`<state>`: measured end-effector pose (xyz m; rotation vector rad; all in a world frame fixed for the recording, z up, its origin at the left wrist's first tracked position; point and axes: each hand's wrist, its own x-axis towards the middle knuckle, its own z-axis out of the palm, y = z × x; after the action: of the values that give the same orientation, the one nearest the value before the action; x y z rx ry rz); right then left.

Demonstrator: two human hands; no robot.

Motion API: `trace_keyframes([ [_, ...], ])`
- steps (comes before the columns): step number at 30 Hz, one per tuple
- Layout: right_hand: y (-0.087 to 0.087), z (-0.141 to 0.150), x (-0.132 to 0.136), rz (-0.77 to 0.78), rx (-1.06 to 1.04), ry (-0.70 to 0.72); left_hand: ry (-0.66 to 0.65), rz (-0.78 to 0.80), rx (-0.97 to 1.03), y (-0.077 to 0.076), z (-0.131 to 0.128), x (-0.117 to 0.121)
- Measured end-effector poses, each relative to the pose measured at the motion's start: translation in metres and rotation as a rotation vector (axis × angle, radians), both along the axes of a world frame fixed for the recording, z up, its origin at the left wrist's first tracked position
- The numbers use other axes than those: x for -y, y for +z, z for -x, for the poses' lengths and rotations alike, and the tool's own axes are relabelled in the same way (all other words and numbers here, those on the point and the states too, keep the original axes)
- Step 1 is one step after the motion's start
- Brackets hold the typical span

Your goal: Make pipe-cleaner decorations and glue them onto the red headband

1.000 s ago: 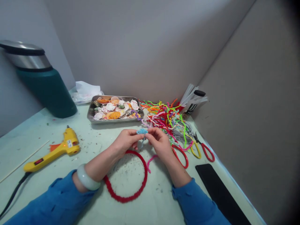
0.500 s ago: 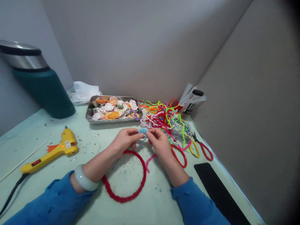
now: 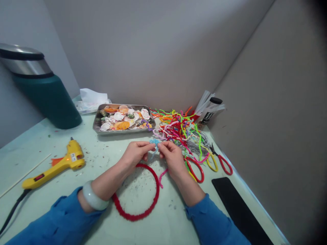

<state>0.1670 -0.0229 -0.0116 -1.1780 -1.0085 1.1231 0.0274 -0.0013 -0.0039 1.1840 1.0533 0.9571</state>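
Note:
Between my two hands is a light blue pipe cleaner (image 3: 154,141), bent into a small looped shape with a tail hanging below. My left hand (image 3: 136,153) pinches its left side between thumb and fingers. On the other side, the thumb and fingertips of my right hand (image 3: 171,154) are closed on it too. Below my hands a red fuzzy ring (image 3: 135,216) lies flat on the table, its upper left part hidden by my left forearm. A short pink pipe cleaner (image 3: 160,178) rests between the ring and my right wrist.
A metal tray (image 3: 122,132) of seashells stands behind my hands, beside a heap of coloured pipe cleaners (image 3: 178,127). Scissors (image 3: 224,165) and a black strip (image 3: 237,204) lie right. A yellow glue gun (image 3: 58,166), thin stick (image 3: 25,175) and green bottle (image 3: 48,98) are left.
My fingers have shifted slightly on the light blue pipe cleaner, and its loops look more spread at the top. The ring and the other things on the table have stayed in place.

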Motion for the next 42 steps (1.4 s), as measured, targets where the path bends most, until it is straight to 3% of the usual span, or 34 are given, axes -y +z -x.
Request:
trace_keyframes([
  [12, 0.0017, 0.0005, 0.001, 0.005, 0.037, -0.033, -0.017, 0.008, -0.042, 0.0001, -0.0005, 0.0004],
  [21, 0.0042, 0.0006, 0.0019, 0.027, -0.024, -0.061, 0.073, 0.036, 0.019, 0.0039, 0.0007, 0.0002],
  [27, 0.0017, 0.0002, 0.001, -0.013, 0.075, -0.092, 0.172, 0.001, 0.001, 0.0038, -0.0006, -0.0022],
  [42, -0.0033, 0.0056, 0.0025, 0.005, 0.057, -0.104, 0.128, 0.03, -0.082, 0.0021, -0.0031, -0.0001],
])
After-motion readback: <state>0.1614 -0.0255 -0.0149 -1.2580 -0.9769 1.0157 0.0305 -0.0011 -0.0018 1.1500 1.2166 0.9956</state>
